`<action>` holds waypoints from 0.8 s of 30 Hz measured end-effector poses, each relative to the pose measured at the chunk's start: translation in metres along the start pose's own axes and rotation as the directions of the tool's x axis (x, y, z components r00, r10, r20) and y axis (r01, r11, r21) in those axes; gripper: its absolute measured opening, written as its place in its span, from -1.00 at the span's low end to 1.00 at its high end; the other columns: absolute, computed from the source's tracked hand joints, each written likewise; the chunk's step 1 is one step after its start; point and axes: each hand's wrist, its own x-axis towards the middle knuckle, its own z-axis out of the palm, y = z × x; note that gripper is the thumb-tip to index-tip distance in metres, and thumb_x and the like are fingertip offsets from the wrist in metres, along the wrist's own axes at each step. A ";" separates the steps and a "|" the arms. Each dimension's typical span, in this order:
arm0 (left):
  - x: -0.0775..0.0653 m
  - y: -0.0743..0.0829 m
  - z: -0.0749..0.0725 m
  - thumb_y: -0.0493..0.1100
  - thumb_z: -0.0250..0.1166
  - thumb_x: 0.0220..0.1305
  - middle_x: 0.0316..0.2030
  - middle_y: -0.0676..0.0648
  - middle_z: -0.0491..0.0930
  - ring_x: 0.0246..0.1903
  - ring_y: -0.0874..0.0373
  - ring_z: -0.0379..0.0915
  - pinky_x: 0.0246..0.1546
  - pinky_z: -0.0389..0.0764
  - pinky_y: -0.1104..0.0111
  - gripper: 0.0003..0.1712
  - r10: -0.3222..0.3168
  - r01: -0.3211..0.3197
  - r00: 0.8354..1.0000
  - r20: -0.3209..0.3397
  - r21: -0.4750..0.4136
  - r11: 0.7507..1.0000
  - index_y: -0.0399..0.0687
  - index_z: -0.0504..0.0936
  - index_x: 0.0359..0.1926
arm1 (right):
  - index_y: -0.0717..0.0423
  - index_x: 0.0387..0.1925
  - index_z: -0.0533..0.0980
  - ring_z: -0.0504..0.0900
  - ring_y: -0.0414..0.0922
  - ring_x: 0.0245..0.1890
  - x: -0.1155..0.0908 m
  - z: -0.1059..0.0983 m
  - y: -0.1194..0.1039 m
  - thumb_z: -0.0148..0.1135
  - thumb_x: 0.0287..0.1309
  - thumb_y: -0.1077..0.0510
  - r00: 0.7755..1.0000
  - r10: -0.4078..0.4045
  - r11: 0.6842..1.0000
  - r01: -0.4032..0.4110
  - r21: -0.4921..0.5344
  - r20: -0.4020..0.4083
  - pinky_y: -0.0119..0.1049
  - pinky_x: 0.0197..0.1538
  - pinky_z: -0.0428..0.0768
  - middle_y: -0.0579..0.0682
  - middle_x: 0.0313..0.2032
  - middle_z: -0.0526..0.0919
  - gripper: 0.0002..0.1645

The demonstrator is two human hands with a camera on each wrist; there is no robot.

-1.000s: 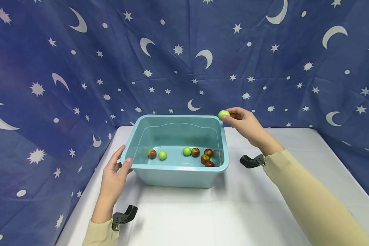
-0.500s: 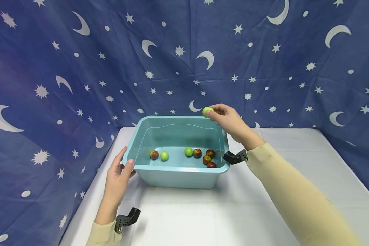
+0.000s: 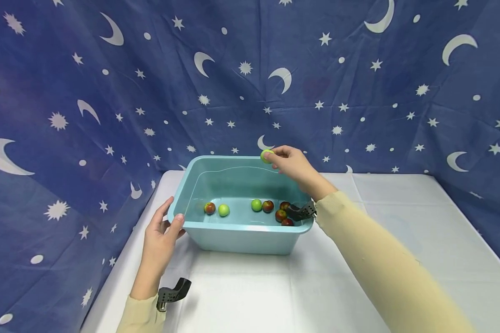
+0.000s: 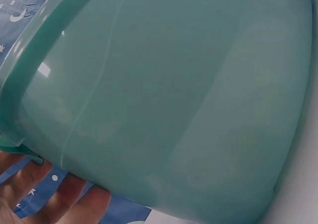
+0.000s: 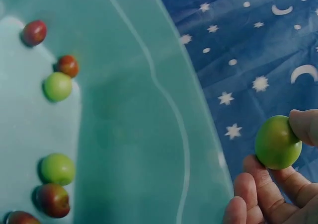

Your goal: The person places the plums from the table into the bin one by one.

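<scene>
My right hand [image 3: 295, 165] pinches a small green apple [image 5: 278, 143] between thumb and fingertips, at the height of the far rim of a light blue plastic tub [image 3: 241, 239]. At the tub's left front corner my left hand [image 3: 157, 243] grips the rim, thumb on top and fingers outside, under the lip. Inside the tub, a red-green apple [image 3: 209, 208] and a green apple [image 3: 223, 210] lie toward the left. Farther right another green apple [image 3: 256, 205] lies beside several reddish apples [image 3: 268, 206], partly covered by the right wrist's black camera mount [image 3: 302, 212].
The tub stands on a table with a white cloth [image 3: 241, 291]. A dark blue curtain [image 3: 150, 60] with moons and stars hangs behind the table and along its sides. Another black camera mount [image 3: 174, 292] juts from the left wrist.
My right hand has carried the green apple leftward, from the tub's far right corner to over its far rim. The left hand keeps its grip on the rim.
</scene>
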 end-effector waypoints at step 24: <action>0.001 -0.006 -0.001 -0.07 0.21 0.37 0.30 0.04 0.30 0.02 0.02 0.45 -0.18 0.65 0.31 -0.39 -0.014 0.014 1.000 -0.023 -0.009 1.000 0.25 0.31 0.40 | 0.08 -0.06 0.53 0.53 0.07 -0.03 0.008 0.013 0.021 0.39 0.13 -0.04 0.984 -0.044 0.988 0.069 -0.140 0.175 -0.09 0.02 0.48 0.07 -0.16 0.60 -0.58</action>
